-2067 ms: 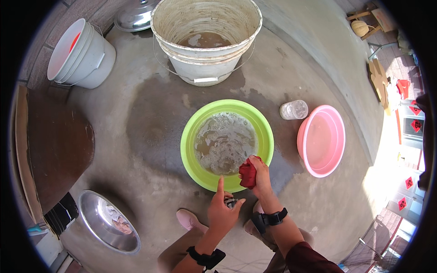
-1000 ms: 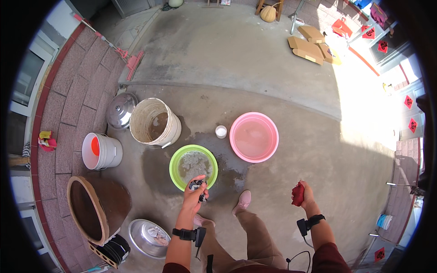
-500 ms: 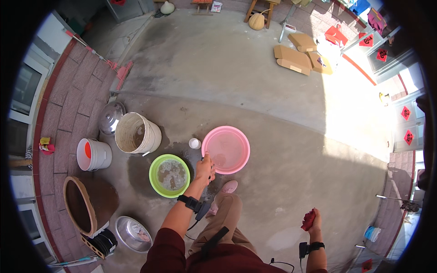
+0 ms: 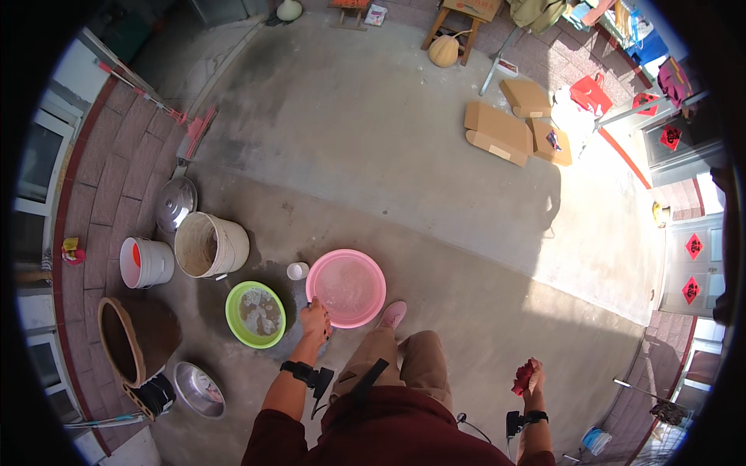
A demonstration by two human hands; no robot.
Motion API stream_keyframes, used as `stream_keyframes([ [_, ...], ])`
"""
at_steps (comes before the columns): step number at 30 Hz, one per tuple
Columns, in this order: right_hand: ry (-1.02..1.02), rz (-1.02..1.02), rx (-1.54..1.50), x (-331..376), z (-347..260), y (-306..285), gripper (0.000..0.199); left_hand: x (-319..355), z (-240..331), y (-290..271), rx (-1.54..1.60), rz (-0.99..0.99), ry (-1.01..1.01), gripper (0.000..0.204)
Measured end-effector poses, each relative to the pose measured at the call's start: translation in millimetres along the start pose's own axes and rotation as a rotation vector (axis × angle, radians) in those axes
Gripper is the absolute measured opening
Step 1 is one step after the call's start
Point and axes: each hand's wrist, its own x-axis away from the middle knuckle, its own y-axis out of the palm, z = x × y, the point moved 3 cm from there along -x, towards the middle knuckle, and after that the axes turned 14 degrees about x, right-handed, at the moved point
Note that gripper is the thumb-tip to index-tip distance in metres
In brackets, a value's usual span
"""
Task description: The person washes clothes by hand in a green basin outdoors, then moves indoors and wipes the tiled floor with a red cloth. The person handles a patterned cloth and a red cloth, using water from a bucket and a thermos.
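Concrete yard floor [image 4: 466,194], half in shade, spreads below the standing person. Nearest, the right hand [image 4: 531,378] hangs out to the side, closed on a red cloth [image 4: 521,380], held away from the body. The left hand [image 4: 316,319] reaches down, fingers curled at the near rim of the pink basin [image 4: 346,288]; whether it grips is unclear. Just beside sit a green basin [image 4: 255,314] and, farther, a beige bucket [image 4: 211,245].

Home courtyard: concrete floor [image 4: 404,155], wash basins (pink [image 4: 346,287], green [image 4: 255,314]), buckets.
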Motion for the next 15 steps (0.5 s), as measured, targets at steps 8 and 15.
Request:
stream_keyframes([
  [8, 0.015, -0.132, 0.182, -102, -163, 24, 0.02, 5, 42, 50, 0.102, 0.217, 0.028, 0.043],
  [15, 0.032, -0.446, 0.38, -164, -345, 127, 0.016, 16, 86, 133, 0.241, 0.458, 0.036, 0.042],
])
